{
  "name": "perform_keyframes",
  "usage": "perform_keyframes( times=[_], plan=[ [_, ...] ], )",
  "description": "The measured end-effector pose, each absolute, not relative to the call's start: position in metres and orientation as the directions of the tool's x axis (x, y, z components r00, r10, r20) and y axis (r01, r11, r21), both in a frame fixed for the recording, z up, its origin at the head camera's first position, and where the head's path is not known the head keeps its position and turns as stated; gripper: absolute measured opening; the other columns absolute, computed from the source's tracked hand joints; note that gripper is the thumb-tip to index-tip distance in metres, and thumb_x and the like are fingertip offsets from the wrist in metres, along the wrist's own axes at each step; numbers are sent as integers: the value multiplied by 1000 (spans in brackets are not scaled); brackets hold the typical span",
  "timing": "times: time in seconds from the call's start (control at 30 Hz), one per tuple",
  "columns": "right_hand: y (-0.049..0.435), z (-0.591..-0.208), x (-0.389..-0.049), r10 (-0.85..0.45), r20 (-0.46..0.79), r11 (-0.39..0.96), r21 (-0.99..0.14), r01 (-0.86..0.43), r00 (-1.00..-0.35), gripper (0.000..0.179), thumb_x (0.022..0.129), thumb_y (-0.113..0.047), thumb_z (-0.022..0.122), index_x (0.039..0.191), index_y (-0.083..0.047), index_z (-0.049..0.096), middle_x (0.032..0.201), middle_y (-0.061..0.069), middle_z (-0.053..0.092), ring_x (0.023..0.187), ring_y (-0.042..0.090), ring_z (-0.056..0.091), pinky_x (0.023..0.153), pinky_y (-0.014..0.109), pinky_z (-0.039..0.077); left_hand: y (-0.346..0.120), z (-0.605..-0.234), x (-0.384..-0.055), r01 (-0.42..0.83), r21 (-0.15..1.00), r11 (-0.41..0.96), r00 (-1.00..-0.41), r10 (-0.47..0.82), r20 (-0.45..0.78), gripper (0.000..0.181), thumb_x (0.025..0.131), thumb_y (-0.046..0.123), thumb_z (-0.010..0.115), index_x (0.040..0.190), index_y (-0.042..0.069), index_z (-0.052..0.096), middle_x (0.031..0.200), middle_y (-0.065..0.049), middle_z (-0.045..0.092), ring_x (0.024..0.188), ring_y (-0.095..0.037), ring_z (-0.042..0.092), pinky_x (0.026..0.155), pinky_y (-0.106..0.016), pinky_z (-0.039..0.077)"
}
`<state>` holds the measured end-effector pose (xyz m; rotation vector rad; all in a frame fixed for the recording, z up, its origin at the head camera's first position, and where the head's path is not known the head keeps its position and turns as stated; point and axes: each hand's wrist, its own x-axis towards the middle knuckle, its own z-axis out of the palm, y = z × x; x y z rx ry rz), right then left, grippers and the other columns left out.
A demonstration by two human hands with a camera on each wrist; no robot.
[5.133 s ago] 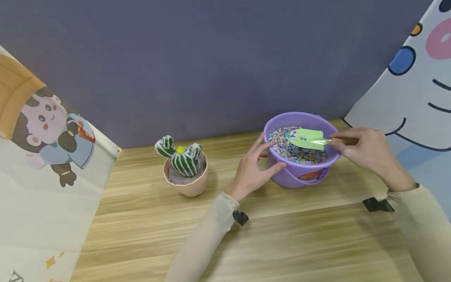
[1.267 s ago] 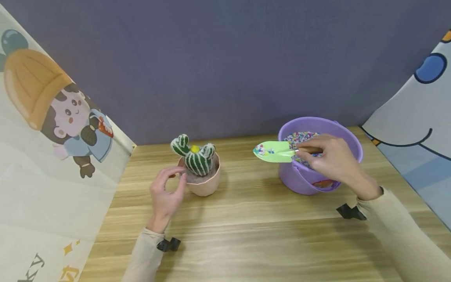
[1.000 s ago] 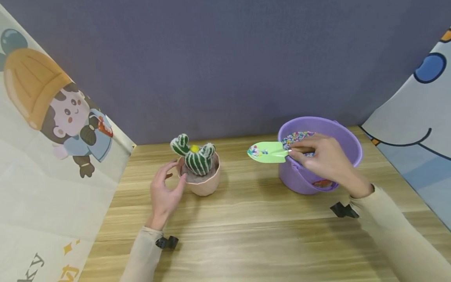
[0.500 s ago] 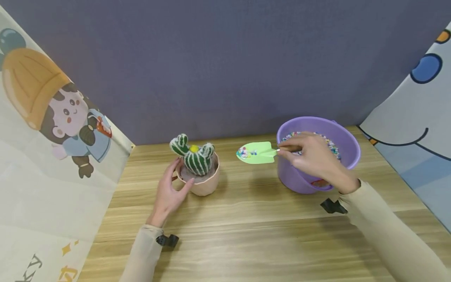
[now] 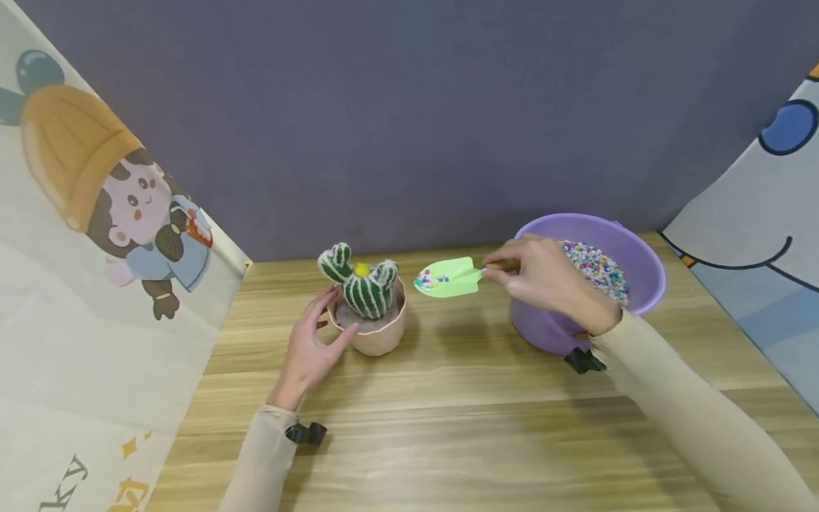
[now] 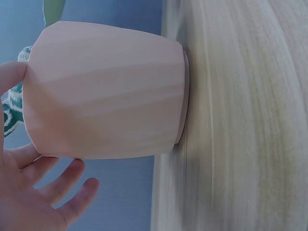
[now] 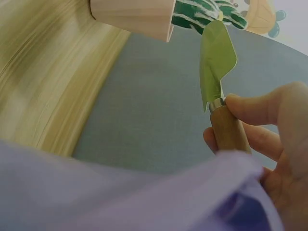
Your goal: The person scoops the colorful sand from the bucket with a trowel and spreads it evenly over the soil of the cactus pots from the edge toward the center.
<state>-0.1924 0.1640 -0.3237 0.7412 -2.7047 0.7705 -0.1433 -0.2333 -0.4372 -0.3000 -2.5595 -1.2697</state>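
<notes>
Dark grey-blue wall (image 5: pixel 416 128) across the back, wood-grain table (image 5: pixel 416 441) running out below it; on the left a pale panel (image 5: pixel 57 341) carries a cartoon figure (image 5: pixel 137 206) in an orange hat, and over on the right a second pale panel (image 5: pixel 736 220) shows a blue spot and curved black lines; into the action now, two hands in beige sleeves, a black band (image 5: pixel 307 432) at the left wrist!

Left hand (image 5: pixel 311 352) is on the pink pot (image 5: pixel 379 340), and it's a wide hold, thumb at the near side of the rim, fingers round the left side, a couple of them standing free in the left wrist view; the pot sits upright on the table, and up from its grey filling comes the cactus (image 5: pixel 367 297), green with white stripes, yellow tuft (image 5: pixel 361 269) on top!

Right hand (image 5: pixel 544 277) has the green trowel (image 5: pixel 459 276), and that grip is narrow, thumb and fingers pinching the wooden handle (image 7: pixel 230 130) close to the metal collar; the blade hangs in the air between pot and bucket, tip just beside the pot's right rim, a small load of coloured beads (image 5: pixel 427 279) gathered towards the point; behind it the purple bucket (image 5: pixel 540 328) stands on the table, more multicoloured beads (image 5: pixel 601 274) inside, the hand right above its left rim!
</notes>
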Motion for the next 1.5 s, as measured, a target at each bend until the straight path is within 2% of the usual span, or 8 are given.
perform_keyframes(
  times=[0.2,0.43,0.8,1.3,1.5],
  plan=[
    [154,-325,-195,-426,323,737,-417,-531,-845,17,94,-22,80,108,-14,85,99,2,82,86,22,65,78,39,51,-230,-438,-142,301,742,599,-943,72,325,79,93,32,81,161,13,46,170,-12,41,151,-37,46,110,-60,53],
    [139,-327,-201,-472,305,732,-388,-561,-827,17,94,-23,80,107,-14,86,100,3,82,88,22,64,78,39,52,-227,-437,-141,318,738,595,-938,86,335,81,93,32,81,163,15,45,171,-11,41,152,-36,47,108,-60,54],
    [125,-331,-206,-534,348,729,-271,-629,-770,15,91,-20,80,102,-12,86,97,4,82,86,23,65,77,39,56,-225,-438,-140,325,748,578,-932,63,357,80,90,28,85,160,14,49,167,-13,46,149,-35,50,106,-59,56],
    [121,-328,-210,-531,312,745,-271,-610,-788,15,91,-19,80,103,-13,87,100,6,83,85,24,65,75,40,56,-224,-437,-139,273,753,598,-941,2,339,81,85,31,89,157,15,55,165,-7,51,147,-32,54,104,-55,58],
    [119,-325,-210,-535,316,742,-267,-615,-783,14,91,-18,79,101,-12,87,100,6,83,89,26,67,78,42,57,-220,-433,-139,220,740,635,-947,-45,319,83,82,39,92,154,17,57,163,-7,53,145,-31,56,104,-52,59]
  ],
)
